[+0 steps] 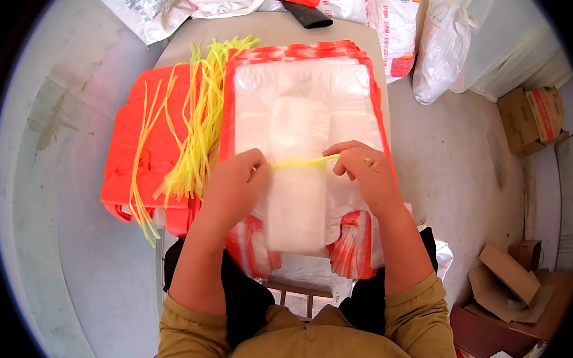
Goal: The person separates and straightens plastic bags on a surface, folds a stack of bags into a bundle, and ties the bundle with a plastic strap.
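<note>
A yellow strip (302,162) lies stretched across a folded white bundle (297,210), which rests on a stack of clear plastic bags with red edges (352,80). At the strip's left end my left hand (238,181) is closed, its fingers pinched beside the bundle. My right hand (363,172) pinches the strip's other end between thumb and curled fingers, to the right of the bundle. Many loose yellow strips (207,112) lie left of the stack, partly over red plastic bags (144,140).
White printed sacks (395,21) line the far side, with a black and red item (305,12) among them. A stuffed white bag (444,47) stands at the back right. Cardboard boxes (533,120) are at the right, and opened cardboard (508,284) lies lower right.
</note>
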`<state>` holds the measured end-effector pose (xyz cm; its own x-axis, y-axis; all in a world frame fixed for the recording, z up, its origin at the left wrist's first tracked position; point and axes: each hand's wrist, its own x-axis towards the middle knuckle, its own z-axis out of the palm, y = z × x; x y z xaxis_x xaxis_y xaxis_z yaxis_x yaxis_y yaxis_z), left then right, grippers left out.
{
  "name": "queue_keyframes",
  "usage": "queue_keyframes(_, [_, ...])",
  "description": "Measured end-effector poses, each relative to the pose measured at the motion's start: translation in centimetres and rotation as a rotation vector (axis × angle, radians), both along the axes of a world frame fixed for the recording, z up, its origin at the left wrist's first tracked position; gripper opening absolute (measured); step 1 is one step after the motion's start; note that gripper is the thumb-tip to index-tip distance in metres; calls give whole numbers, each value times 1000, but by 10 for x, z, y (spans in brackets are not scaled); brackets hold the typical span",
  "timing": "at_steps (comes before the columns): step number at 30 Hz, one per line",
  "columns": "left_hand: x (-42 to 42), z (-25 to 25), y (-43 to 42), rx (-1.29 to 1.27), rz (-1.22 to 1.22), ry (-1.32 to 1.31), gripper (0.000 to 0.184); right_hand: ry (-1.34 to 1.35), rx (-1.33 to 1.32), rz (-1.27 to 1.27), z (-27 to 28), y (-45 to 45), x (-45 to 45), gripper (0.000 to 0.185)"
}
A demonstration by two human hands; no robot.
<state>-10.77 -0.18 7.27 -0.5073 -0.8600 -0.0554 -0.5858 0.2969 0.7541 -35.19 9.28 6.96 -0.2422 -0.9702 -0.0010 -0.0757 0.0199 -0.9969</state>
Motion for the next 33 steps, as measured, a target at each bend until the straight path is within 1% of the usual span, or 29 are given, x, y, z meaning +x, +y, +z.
queue_keyframes(2, [2,-3,4,234,-56,168,16,-132,86,10,7,-1,-5,28])
queue_keyframes(3, [1,-1,8,238,-55,140,18,-198,129,16,9,-1,-7,29])
queue_keyframes(5, [-5,7,16,248,-50,83,23,-225,139,72,10,-2,-6,31])
queue_keyframes(8, [-7,11,18,75,-77,-36,23,-238,135,127,11,0,-1,33])
queue_keyframes(12, [-5,9,18,30,-77,-43,23,-226,121,148,7,0,4,34])
queue_keyframes(14, [-4,11,19,56,-69,-43,22,-86,93,192,3,-2,2,37])
queue_keyframes(15, [-3,9,18,78,-66,12,20,-16,79,213,1,-3,1,38])
queue_keyframes(17, [0,4,17,122,-60,123,17,273,42,205,-5,-6,5,29])
queue_keyframes(18, [0,2,16,110,-44,120,18,418,23,200,-6,-8,7,26])
queue_keyframes(20, [-1,1,15,85,-11,113,18,424,24,194,-2,-8,15,19])
queue_keyframes(23, [-3,5,15,302,4,286,16,471,10,181,3,-8,19,15])
queue_keyframes(26, [-9,11,22,480,-66,536,12,503,-5,170,3,-7,21,13])
queue_keyframes(29, [-22,4,28,415,-124,504,9,586,-47,159,0,-7,24,11])
queue_keyframes(32, [-29,9,31,-128,-337,268,7,689,-142,136,-8,-6,28,10])
queue_keyframes(33, [-28,8,29,-151,-378,289,9,722,-180,126,-10,-6,29,10])
